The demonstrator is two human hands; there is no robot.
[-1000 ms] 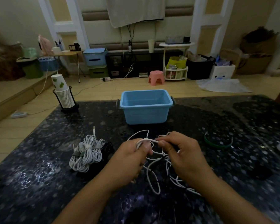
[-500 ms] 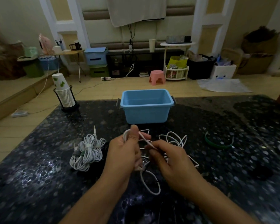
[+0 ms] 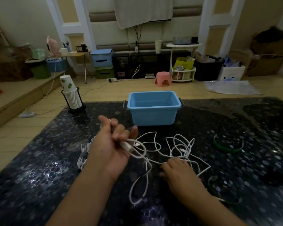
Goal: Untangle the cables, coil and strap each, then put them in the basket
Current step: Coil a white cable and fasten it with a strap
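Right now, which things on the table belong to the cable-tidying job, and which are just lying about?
Job:
loose white cable, one end held in the left hand
right hand pressing on it
coiled white cable, mostly hidden behind the left forearm
green straps
blue basket, nothing visible inside

Lying about:
paper cup stack

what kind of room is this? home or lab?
Most likely a home living room, not a lab: a dark speckled table on a wood floor, a low media cabinet under a cloth-covered screen, a pink stool, and household storage bins along the wall.
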